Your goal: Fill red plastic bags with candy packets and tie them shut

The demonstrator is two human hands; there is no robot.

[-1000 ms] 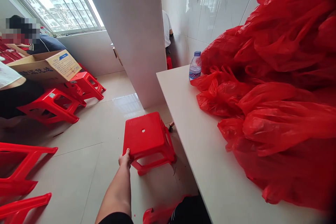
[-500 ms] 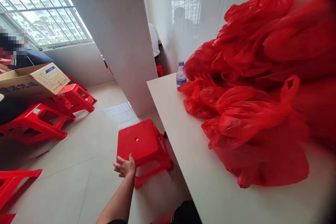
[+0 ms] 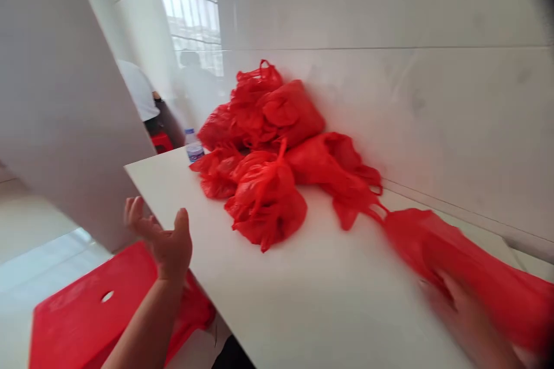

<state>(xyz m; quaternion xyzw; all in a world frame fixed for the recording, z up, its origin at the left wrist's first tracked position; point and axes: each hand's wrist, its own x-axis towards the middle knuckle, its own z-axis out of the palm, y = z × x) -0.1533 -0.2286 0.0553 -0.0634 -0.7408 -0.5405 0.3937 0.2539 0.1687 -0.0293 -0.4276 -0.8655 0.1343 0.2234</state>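
Observation:
My left hand (image 3: pixel 162 242) is raised over the near-left edge of the white table (image 3: pixel 337 300), palm up and fingers spread, with nothing in it. Under it is a red plastic stool (image 3: pixel 90 305). On the right, my right hand (image 3: pixel 463 311), smeared by motion, grips the side of a full red plastic bag (image 3: pixel 485 271) whose handles trail to the left. Part of its fingers is hidden by the bag. Another red bag (image 3: pixel 333 167) lies just left of that one, and a knotted red bag (image 3: pixel 268 202) sits mid-table.
More red bags (image 3: pixel 255 109) are heaped against the tiled wall (image 3: pixel 389 92). A small water bottle (image 3: pixel 194 147) stands at the table's far-left end. Beyond a grey partition (image 3: pixel 64 86), a person in a white top (image 3: pixel 138 92) is partly visible.
My view has swung right, and the bags now appear farther left. My left hand has risen from beside the stool to the table edge. My right hand has come into view on a bag.

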